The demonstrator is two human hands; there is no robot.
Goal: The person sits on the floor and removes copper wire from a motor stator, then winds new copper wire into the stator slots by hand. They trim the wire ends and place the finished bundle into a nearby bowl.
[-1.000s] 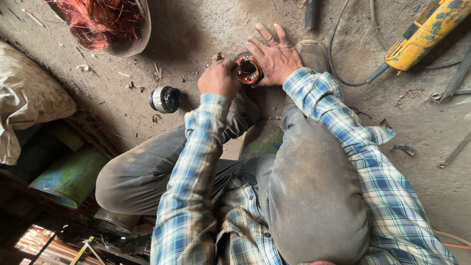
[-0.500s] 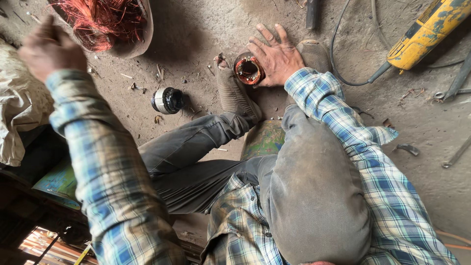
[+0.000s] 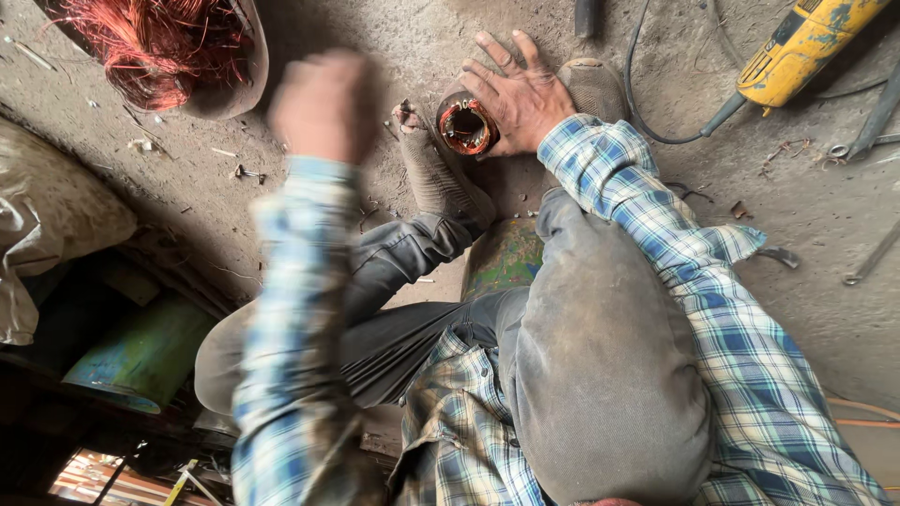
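I sit on the dirt floor with both knees up. My right hand [image 3: 520,94] rests with spread fingers against a small round motor stator [image 3: 466,126] wound with copper wire, holding it on the ground between my two shoes [image 3: 441,178]. My left hand [image 3: 323,108] is raised above the floor to the left of the stator, badly blurred by motion. It looks bunched like a fist, and I cannot tell whether anything is in it. It touches nothing.
A metal bowl of tangled red copper wire [image 3: 169,47] sits at the far left. A yellow power tool [image 3: 797,47] with a black cable lies at the far right, spanners [image 3: 872,253] near it. A sack [image 3: 47,215] and a green drum [image 3: 141,356] are at my left.
My left hand left the stator, swung up towards the bowl of wire, and now comes back to the right. The small black-and-white cylinder is hidden behind my left arm. The right hand stayed put.
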